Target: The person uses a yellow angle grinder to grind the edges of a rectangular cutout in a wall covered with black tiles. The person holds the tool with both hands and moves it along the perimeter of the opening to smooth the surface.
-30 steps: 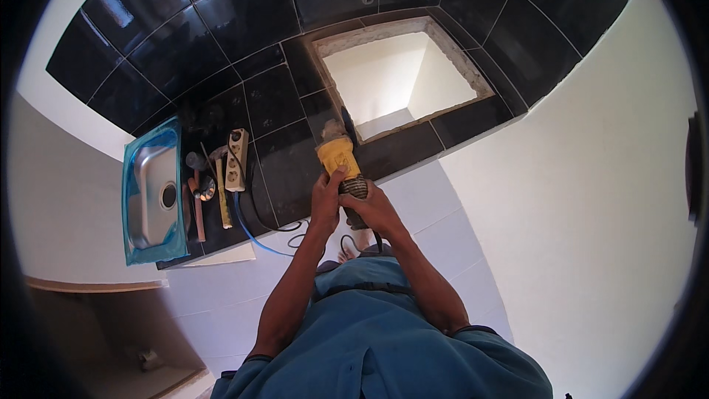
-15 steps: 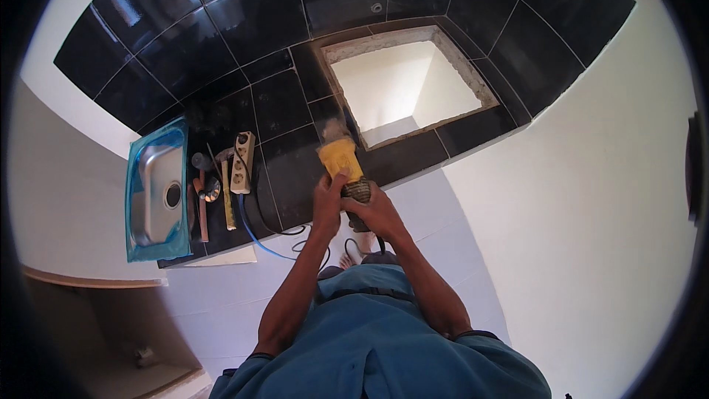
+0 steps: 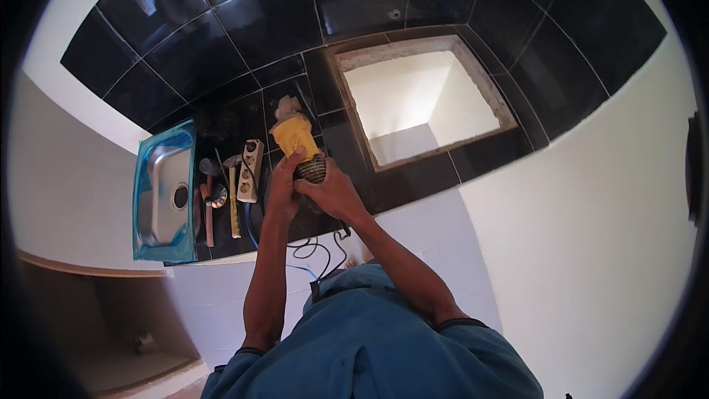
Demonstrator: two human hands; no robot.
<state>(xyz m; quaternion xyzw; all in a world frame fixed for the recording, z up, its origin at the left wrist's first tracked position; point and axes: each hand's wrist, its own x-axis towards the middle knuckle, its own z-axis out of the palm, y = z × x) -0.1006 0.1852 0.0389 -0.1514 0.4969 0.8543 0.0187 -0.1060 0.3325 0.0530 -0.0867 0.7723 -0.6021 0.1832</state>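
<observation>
Yellow angle grinder: the yellow angle grinder [image 3: 295, 137] is over the black-tiled bench [image 3: 413, 179], left of the opening, its head pointing toward 12 o'clock; whether it touches the tiles or its disc is turning, I cannot tell.
Grip: both hands are clasped around the grinder's body, the left hand [image 3: 282, 186] at its 6 o'clock and the right hand [image 3: 334, 191] at its 5 o'clock.
Square opening: from the grinder, between 2 and 3 o'clock, the square opening [image 3: 402, 49] already goes right through the bench, cut on all four sides.
Opening's edge: rough and bare, with brownish dust beside it; by my judgement the cutting is well advanced, though smoothing looks unfinished.
Sink: the steel sink [image 3: 161, 170] sits at the grinder's 8 o'clock, edged in blue film, apart from the opening and not set in it.
Tools: a socket strip [image 3: 251, 170] and a yellow-handled tool [image 3: 235, 207] lie between sink and grinder, not in hand.
</observation>
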